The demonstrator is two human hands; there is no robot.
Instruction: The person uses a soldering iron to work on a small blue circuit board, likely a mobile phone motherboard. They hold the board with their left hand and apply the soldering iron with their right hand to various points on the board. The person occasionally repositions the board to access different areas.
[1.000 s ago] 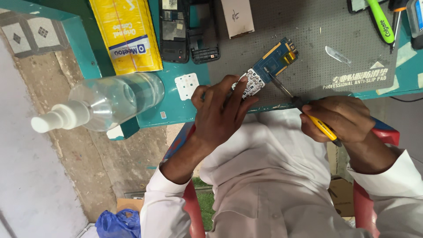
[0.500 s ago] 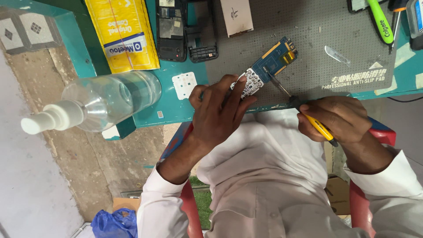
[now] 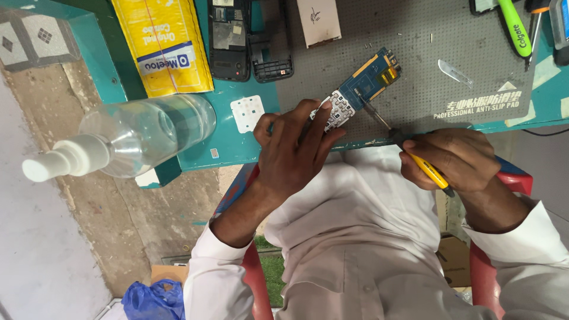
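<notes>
At the far left a clear plastic spray bottle (image 3: 139, 135) with a white nozzle stands on the edge of the teal surface (image 3: 204, 145). Behind it lies a yellow packet (image 3: 166, 44), and just to its right are a dark phone body (image 3: 228, 38) and an empty black phone frame (image 3: 271, 41), side by side. A small white keypad sheet (image 3: 247, 112) lies on the teal surface between the bottle and the left hand (image 3: 293, 151).

The left hand curls around the near end of a blue phone circuit board (image 3: 364, 83), fingers pinching its white keypad part, holding it tilted over the front edge of the grey perforated mat (image 3: 415, 53). A pale rectangular card (image 3: 319, 21) lies on the mat beyond the board.

The right hand (image 3: 459, 160) is closed around the yellow handle of a screwdriver (image 3: 403, 139), whose thin metal shaft slants up to the left with its tip touching the middle of the circuit board. Farther right on the mat lies a small clear plastic pick (image 3: 455, 72), and a green-handled tool (image 3: 514, 26) rests at the mat's top right corner. Both sleeves are white, and a red chair (image 3: 483, 272) shows beneath the person.
</notes>
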